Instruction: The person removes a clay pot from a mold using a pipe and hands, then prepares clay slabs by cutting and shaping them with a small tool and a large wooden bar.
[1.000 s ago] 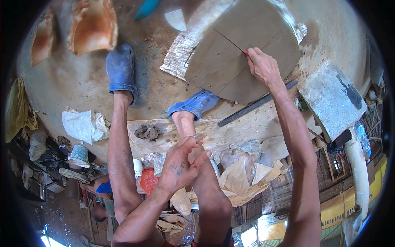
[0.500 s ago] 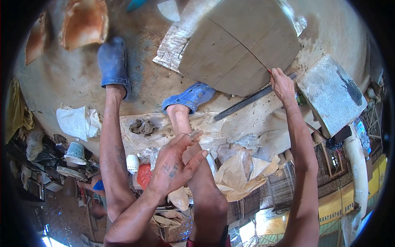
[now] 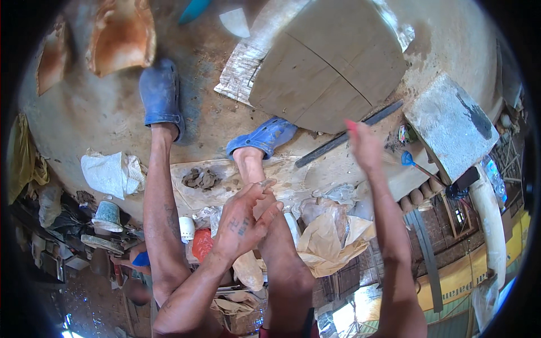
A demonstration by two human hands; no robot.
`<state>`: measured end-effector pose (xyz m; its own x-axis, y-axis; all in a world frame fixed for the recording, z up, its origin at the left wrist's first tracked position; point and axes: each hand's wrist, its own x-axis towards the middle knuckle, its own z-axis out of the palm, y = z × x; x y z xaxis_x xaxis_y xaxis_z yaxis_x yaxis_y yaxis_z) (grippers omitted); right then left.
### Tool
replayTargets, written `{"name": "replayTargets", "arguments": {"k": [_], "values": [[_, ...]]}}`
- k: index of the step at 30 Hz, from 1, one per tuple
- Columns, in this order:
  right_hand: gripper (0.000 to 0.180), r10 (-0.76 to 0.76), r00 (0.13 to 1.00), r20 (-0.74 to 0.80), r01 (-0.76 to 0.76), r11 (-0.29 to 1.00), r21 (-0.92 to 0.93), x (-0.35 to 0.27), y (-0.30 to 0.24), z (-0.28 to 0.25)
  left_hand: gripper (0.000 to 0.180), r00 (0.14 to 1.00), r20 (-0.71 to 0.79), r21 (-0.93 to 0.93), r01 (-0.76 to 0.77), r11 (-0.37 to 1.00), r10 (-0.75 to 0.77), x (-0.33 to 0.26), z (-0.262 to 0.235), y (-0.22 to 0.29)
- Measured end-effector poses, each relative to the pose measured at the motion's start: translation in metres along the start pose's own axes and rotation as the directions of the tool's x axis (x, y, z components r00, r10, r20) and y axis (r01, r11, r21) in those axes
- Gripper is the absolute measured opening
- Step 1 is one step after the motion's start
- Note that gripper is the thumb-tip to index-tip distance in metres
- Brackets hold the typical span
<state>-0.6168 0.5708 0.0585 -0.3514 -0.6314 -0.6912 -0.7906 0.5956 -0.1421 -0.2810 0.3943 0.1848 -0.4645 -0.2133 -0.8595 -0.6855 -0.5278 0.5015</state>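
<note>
A flat grey clay slab (image 3: 327, 67) with rounded sides lies at the top, on a crinkled silvery sheet (image 3: 239, 70). One long dark cut line and fainter crossing lines mark its surface. My right hand (image 3: 367, 149), blurred by motion, is closed around a small red tool (image 3: 351, 125) and hovers just off the slab's near right edge. Under that edge lies a dark straight bar (image 3: 349, 134). My left hand (image 3: 242, 219) hangs over my right shin, thumb and fingers apart, holding nothing.
A pale block (image 3: 451, 121) stands at right beside a blue-headed tool (image 3: 408, 159). Between my blue clogs (image 3: 160, 93) lie clay scraps (image 3: 201, 178). Brown paper (image 3: 332, 239), a white cloth (image 3: 112, 173), a bucket (image 3: 107, 217) and curved clay pieces (image 3: 121, 39) lie around.
My right hand has lifted off the slab and drawn back toward me and slightly left, with the red tool still in it. My left hand stays over the shin.
</note>
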Motion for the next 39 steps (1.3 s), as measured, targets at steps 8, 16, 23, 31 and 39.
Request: {"name": "replayTargets", "arguments": {"k": [8,16,23,31,39], "values": [[0.043,0.159,0.944,-0.289,0.008,0.866,0.500,0.035,-0.178,0.041,0.047,0.997,-0.026,0.039,0.072,0.997,-0.071,0.017,-0.013,-0.008],[0.054,0.851,0.418,-0.317,-0.455,0.499,0.738,0.036,0.026,0.075,0.047,0.988,0.052,0.111,0.138,0.984,-0.144,0.011,-0.012,0.011],[0.058,0.898,0.419,-0.134,-0.549,0.368,0.750,0.055,0.004,0.070,0.049,0.984,0.110,0.272,0.107,0.956,-0.142,0.013,-0.012,0.001],[0.038,0.678,0.734,-0.017,-0.274,0.319,0.907,0.033,0.039,0.066,0.045,0.972,0.078,0.318,0.185,0.930,-0.220,0.023,-0.006,0.019],[0.036,0.631,0.761,-0.147,-0.245,0.490,0.837,-0.008,-0.001,0.037,0.047,0.974,0.064,0.320,0.186,0.929,-0.217,0.020,0.007,0.008]]}}
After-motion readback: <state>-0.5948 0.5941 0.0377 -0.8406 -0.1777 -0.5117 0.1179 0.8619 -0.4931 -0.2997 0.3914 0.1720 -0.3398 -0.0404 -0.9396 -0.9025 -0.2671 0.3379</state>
